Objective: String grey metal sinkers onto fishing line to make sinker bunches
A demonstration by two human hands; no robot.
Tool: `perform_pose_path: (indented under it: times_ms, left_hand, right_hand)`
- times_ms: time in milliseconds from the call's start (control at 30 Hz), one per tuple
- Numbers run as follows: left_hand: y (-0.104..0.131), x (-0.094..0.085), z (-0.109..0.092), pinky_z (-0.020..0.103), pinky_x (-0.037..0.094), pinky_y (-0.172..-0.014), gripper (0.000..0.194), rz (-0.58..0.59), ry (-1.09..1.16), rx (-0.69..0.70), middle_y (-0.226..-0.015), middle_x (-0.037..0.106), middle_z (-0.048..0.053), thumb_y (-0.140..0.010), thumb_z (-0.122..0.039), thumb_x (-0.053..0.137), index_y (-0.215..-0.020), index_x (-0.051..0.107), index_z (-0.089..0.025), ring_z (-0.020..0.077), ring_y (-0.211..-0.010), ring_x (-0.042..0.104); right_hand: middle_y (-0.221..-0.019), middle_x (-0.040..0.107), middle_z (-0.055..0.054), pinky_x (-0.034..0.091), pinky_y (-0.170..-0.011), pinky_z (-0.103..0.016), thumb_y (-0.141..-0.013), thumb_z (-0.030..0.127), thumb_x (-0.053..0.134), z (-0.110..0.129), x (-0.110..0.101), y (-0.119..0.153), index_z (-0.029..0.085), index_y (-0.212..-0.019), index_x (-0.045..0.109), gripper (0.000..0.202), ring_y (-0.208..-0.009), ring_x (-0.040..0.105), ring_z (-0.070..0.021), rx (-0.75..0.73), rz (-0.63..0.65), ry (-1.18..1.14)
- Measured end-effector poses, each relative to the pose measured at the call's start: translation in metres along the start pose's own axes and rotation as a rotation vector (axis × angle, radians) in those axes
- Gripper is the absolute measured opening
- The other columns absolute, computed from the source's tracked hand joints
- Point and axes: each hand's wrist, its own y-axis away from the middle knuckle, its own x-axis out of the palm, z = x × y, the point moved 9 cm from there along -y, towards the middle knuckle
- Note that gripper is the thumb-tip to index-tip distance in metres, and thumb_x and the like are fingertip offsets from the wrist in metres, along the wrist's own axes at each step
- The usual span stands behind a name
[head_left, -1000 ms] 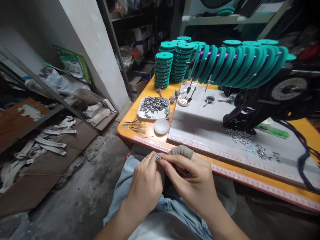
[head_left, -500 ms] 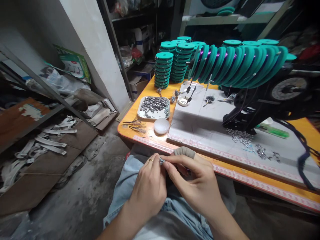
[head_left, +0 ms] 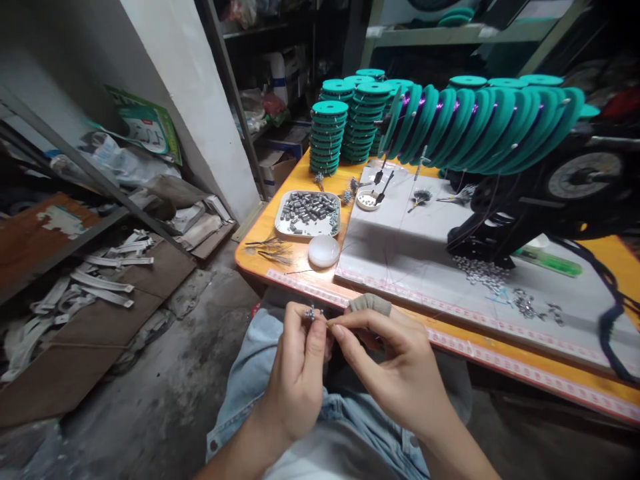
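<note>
Above my lap, close to the table's front edge, my left hand (head_left: 300, 373) pinches a small cluster of grey-blue beads (head_left: 311, 313) between thumb and forefinger. The cluster sticks up beside the fingertips. My right hand (head_left: 390, 360) is closed just to its right, thumb and forefinger pressed together on something too small to make out. The fingertips of both hands nearly touch. A grey cloth band (head_left: 370, 304) shows behind my right hand's fingers.
On the orange table (head_left: 255, 257) are a tray (head_left: 280, 227) of dark cylinders, a white round lid (head_left: 323, 252), a small bead dish (head_left: 369, 200) and stacked green spools (head_left: 327, 140). A black machine (head_left: 485, 233) with more spools stands right, near loose metal beads (head_left: 483, 275).
My left hand has turned and shifted slightly left, and the bead cluster has moved left with it. My right hand's fingertips have parted from the cluster. The view has shifted slightly.
</note>
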Motion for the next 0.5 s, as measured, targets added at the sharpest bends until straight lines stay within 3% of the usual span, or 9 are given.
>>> perform_pose_path:
  times_ms: [167,367,500]
  left_hand:
    - [-0.003,-0.005,-0.002,0.025,0.036,-0.059,0.014,-0.045,0.113,0.109,-0.077,0.041,-0.004,-0.106,-0.032,0.040,-0.095,0.042,-0.025,0.0115,-0.065,0.038]
    - [0.007,-0.016,-0.021,0.028,0.037,-0.063,0.014,-0.027,-0.096,0.479,-0.080,0.045,-0.003,-0.104,-0.013,0.040,-0.106,0.046,-0.026,0.0125,-0.068,0.043]
    - [0.014,-0.019,-0.023,0.030,0.040,-0.066,0.022,-0.025,-0.196,0.576,-0.080,0.048,-0.001,-0.100,-0.007,0.043,-0.112,0.047,-0.024,0.0143,-0.071,0.048]
  right_hand:
    - [-0.075,0.070,0.002,0.046,-0.056,-0.021,-0.093,0.015,0.066,0.004,-0.005,0.003,0.025,-0.096,0.076,0.015,-0.064,0.061,-0.0106,-0.071,-0.027,0.073]
    - [-0.079,0.071,-0.001,0.050,-0.062,-0.021,-0.093,0.014,0.066,0.003,-0.004,0.007,0.022,-0.097,0.076,0.013,-0.070,0.064,-0.0126,-0.089,0.032,0.192]
    - [-0.077,0.069,0.000,0.049,-0.062,-0.021,-0.092,0.012,0.065,0.009,-0.002,0.006,0.021,-0.095,0.075,0.014,-0.068,0.062,-0.0124,-0.106,0.065,0.200]
